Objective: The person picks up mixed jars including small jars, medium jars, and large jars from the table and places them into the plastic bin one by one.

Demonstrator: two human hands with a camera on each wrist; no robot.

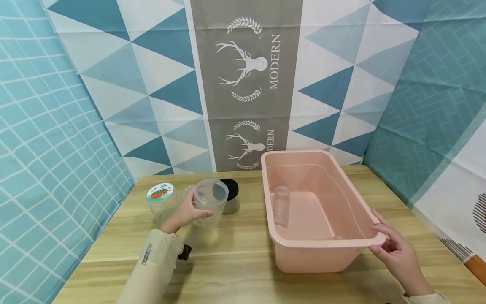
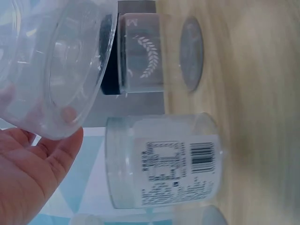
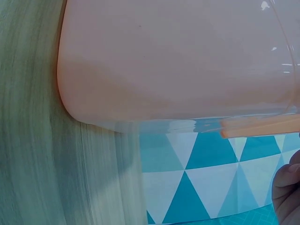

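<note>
My left hand [image 1: 188, 212] grips a clear plastic jar [image 1: 212, 198], holding it tilted above the table. In the left wrist view that jar [image 2: 56, 61] fills the upper left corner, and the fingers of the left hand [image 2: 37, 164] curl against its side. Below it stands a clear jar with a barcode label [image 2: 180, 168], mostly hidden behind the hand in the head view. My right hand [image 1: 400, 253] holds the near right corner of a pink plastic basin [image 1: 311, 255] by its rim. Inside the basin lies a clear cylindrical container [image 1: 282, 204].
A jar with a black lid [image 1: 230, 190] stands just right of the held jar. At the left is a jar with a tomato picture on its lid [image 1: 160, 192]. The wooden table [image 1: 228, 270] meets patterned cloth walls [image 1: 167, 84] at its back and sides.
</note>
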